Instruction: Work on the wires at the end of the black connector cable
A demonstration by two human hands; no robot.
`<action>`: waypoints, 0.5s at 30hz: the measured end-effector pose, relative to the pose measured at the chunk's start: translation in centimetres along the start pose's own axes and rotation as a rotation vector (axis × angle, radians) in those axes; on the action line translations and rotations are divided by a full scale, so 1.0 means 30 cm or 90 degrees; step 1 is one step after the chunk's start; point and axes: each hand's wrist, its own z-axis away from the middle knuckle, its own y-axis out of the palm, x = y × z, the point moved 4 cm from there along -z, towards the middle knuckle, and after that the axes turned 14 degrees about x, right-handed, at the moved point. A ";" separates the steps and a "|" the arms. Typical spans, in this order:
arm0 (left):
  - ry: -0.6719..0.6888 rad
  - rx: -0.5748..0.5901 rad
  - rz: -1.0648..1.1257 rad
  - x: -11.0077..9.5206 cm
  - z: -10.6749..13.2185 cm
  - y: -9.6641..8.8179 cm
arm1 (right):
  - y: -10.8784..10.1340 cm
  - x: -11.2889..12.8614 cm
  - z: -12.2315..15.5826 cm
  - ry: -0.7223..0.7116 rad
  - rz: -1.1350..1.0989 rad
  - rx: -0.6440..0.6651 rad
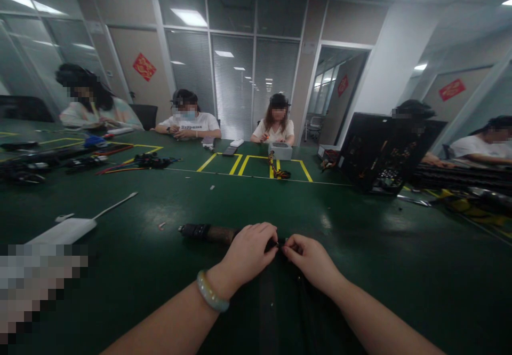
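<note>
A dark electric screwdriver (216, 234) with a brownish middle lies on its side on the green table, its metal tip towards the left. My left hand (250, 251), with a pale bangle on the wrist, is curled over the screwdriver's rear end and hides it. Close to the left fingertips, my right hand (306, 259) pinches at the tail of the tool. What sits between its fingertips is too small and dark to make out. A dark cord (302, 301) seems to run from there towards me.
To the left are a white power strip (64, 232) and a small scrap (161, 226). Cable bundles (148, 160) lie farther back. A black computer case (384, 152) stands at right. Several people sit across the table, one behind a grey box (280, 151). Yellow tape (306, 171) marks the tabletop.
</note>
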 end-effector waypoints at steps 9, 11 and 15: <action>0.028 0.025 -0.007 -0.010 0.000 -0.009 | 0.010 -0.021 -0.006 -0.002 -0.029 -0.009; 0.026 0.027 -0.006 -0.012 0.001 -0.012 | 0.012 -0.022 -0.007 -0.003 -0.039 -0.011; 0.001 0.022 0.005 -0.008 -0.002 -0.011 | 0.008 -0.016 -0.004 -0.002 -0.053 -0.005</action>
